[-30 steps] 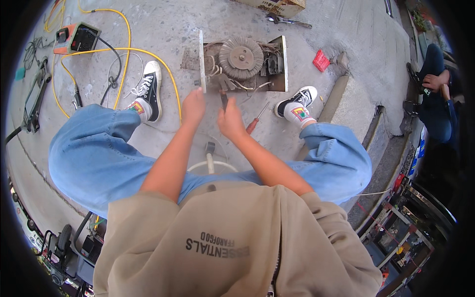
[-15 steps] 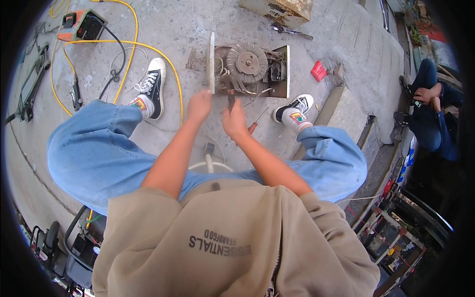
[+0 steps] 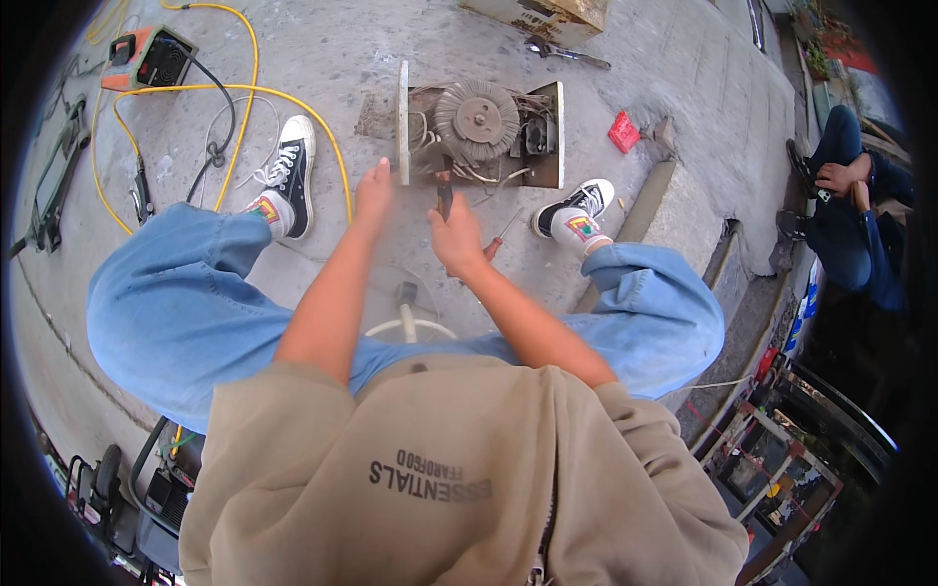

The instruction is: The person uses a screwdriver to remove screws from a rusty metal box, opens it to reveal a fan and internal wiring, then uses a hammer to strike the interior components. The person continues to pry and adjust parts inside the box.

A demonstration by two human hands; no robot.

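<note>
An opened electrical unit with a round ribbed copper-grey coil (image 3: 476, 119) lies on the concrete between my feet, its panels upright at both sides. My right hand (image 3: 457, 237) is closed round a dark hand tool with a reddish part (image 3: 445, 202), which looks like pliers; its tip points at the wires (image 3: 481, 177) on the unit's near side. My left hand (image 3: 372, 200) is just beside the near end of the left panel (image 3: 404, 122). Motion smears its fingers, and whether it touches the panel is unclear. A red-handled screwdriver (image 3: 492, 249) lies by my right hand.
An adjustable wrench (image 3: 567, 53) and a rusty metal box (image 3: 547, 18) lie beyond the unit. A red packet (image 3: 623, 132) is right of it. At the left stand an orange machine (image 3: 147, 59) and yellow cable (image 3: 256, 88). Another person (image 3: 848, 186) sits at the far right, beyond a concrete ledge (image 3: 650, 210).
My left hand has moved slightly left, away from the panel's end. My right hand stays near the wires with the tool. The whole view has shifted a little.
</note>
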